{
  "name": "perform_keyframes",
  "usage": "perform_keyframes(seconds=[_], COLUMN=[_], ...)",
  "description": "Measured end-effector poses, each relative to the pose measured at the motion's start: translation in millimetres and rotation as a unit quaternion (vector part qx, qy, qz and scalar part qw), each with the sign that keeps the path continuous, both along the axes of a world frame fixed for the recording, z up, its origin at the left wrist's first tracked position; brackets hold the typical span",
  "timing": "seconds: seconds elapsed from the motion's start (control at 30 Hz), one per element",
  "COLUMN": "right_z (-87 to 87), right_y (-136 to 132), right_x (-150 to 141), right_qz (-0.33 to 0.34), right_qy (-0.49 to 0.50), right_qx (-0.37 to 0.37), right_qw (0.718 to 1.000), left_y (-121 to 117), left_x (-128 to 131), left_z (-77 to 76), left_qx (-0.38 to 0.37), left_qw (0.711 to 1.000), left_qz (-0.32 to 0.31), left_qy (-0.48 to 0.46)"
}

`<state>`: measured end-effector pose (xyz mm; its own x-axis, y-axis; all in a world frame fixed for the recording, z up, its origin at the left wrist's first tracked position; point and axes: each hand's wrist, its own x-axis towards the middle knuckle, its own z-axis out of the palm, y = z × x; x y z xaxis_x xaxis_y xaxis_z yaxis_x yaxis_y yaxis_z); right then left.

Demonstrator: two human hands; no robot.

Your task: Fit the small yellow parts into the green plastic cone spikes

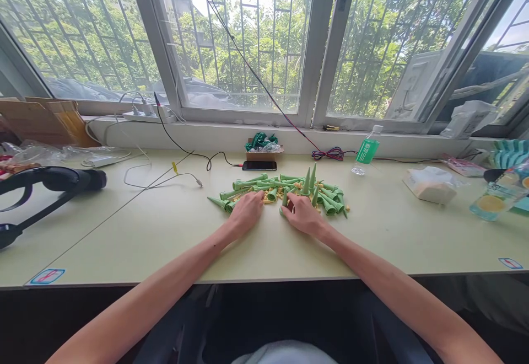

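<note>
A loose pile of green plastic cones (328,203), mixed with small tan pieces (273,197), lies on the pale table (264,248). My left hand (247,209) rests at the left front of the pile with its fingers bent together among the tan pieces. What its fingertips hold, if anything, is hidden. My right hand (303,213) has its thumb and fingers closed round an upright green cone (285,198) at the front of the pile. Just behind that hand, taller cones (312,179) point upward. Other cones lie on their sides, some with their hollow ends facing me.
A phone (259,165) on a cable lies behind the pile, before a small box (264,154). To the right stand a water bottle (366,151) and a tissue pack (432,185). A black headset (53,182) and a white cable (173,179) lie to the left.
</note>
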<state>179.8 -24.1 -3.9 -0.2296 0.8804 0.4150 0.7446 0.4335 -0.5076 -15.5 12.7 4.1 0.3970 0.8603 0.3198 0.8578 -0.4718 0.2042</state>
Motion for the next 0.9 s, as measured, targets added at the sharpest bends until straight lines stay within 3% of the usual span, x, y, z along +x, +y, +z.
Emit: perform_keyframes(seconds=[0.57, 0.9], right_z=[-0.3, 0.3], right_y=[0.4, -0.3], right_x=[-0.5, -0.5], right_qz=[0.009, 0.01], right_qy=[0.002, 0.0], right_qx=[-0.002, -0.006], right_qw=[1.0, 1.0], left_y=[3.1, 0.3], left_x=[-1.0, 1.0], left_z=[-3.5, 3.0], left_qx=[0.0, -0.011], left_qw=[0.999, 0.998], left_qz=[-0.03, -0.035], left_qy=[-0.023, -0.049])
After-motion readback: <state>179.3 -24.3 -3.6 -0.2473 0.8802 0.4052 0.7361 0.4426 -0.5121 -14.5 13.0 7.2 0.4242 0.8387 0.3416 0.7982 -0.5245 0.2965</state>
